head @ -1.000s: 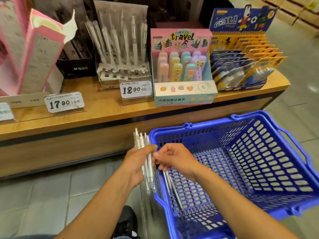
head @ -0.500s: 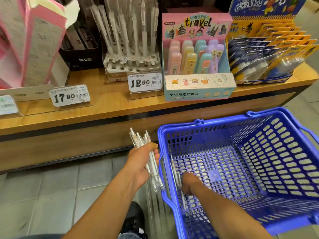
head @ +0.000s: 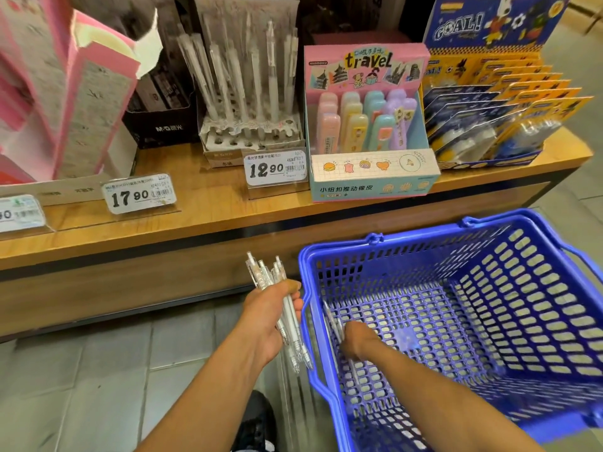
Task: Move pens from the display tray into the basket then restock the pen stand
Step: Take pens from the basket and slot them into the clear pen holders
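- left hand (head: 272,316) grips a bundle of clear pens (head: 287,318), fingers curled round the barrels, thumb across the top; clicker ends stick up past the thumb, tips point down past the wrist
- bundle is held just outside the left wall of the basket (head: 489,321), above the floor
- right hand (head: 357,340) is down inside the basket at its left wall, fingers on a few clear pens lying there (head: 332,321); whether it pinches them or only touches, cannot tell, fingers hidden behind the knuckles
- basket is blue, slotted plastic, handle folded down along the rim, set below the front edge of the wooden shelf (head: 163,230)
- pen stand (head: 251,132) on the shelf behind a 12.90 price tag (head: 275,168); several clear pens upright in the back rows, front holes bare
- right of the stand: pink "travel" eraser box (head: 368,125), then a blue and yellow "GOAL!" display (head: 499,93)
- left of the stand: black carton (head: 160,125), pink boxes (head: 81,102), 17.90 price tag (head: 140,195)
- dark shoe (head: 257,419) on the grey tiled floor between the forearms
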The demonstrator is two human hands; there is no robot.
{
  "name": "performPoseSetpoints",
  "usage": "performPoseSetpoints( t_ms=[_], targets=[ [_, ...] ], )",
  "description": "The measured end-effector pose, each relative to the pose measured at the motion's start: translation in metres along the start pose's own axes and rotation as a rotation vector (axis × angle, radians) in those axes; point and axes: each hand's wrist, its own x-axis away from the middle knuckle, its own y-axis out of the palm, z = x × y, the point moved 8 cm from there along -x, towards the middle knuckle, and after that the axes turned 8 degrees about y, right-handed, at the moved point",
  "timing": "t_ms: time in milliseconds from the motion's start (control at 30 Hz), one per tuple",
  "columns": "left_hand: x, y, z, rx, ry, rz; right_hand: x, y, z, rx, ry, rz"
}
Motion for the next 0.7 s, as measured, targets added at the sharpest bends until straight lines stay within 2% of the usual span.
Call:
performPoseSetpoints(
  t_ms=[167,267,367,467,567,700],
  targets=[
    [0.001,0.002,0.000,0.005,0.001,-0.012,0.060,-0.080,-0.009,-0.679,-0.289,0.008],
    [0.003,0.008,0.001,-0.014,0.021,-0.049,0.113,-0.104,-0.027,-0.924,-0.496,-0.014],
    [0.008,0.013,0.004,-0.047,0.072,-0.106,0.153,-0.113,-0.053,-1.038,-0.573,-0.042],
    [0.013,0.018,0.006,-0.050,0.074,-0.176,0.163,-0.119,-0.069,-1.122,-0.549,0.028],
    [0.013,0.021,0.008,0.009,0.048,-0.228,0.158,-0.120,-0.079,-1.085,-0.554,0.060],
    [0.008,0.015,0.005,-0.007,0.040,-0.216,0.132,-0.124,-0.075,-0.994,-0.590,-0.162]
  ],
)
